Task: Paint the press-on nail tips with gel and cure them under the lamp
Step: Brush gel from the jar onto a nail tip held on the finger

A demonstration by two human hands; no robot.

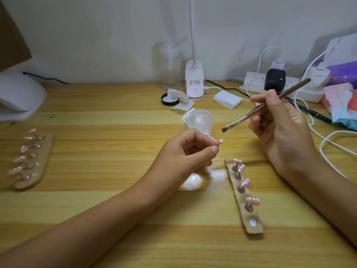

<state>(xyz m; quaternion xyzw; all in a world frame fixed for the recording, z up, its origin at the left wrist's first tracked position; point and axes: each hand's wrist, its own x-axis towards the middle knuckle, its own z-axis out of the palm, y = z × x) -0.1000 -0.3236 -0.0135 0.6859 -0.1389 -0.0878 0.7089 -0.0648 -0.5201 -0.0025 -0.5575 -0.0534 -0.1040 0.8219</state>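
pinches 1 nail tip (278, 141) by its pin in fingers of left hand (189, 153), raised off bench (96, 113) for brush access. grips brush (264, 106) pen-style in right hand (286, 128) fingers, bristles near tip, not touching. notes 1 empty slot on near holder strip (251, 232), likely this tip's; lamp (17, 93) far left, ready for curing.

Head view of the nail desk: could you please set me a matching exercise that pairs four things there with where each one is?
Things
1. thin brown-handled flat brush
2. small pink nail tip
3. white domed curing lamp
4. round black lid

Places
A. at the far left of the wooden table
B. pinched by the left hand
C. beside the white desk lamp base
D. gripped by the right hand

Pairs: 1-D, 2-B, 3-A, 4-C.
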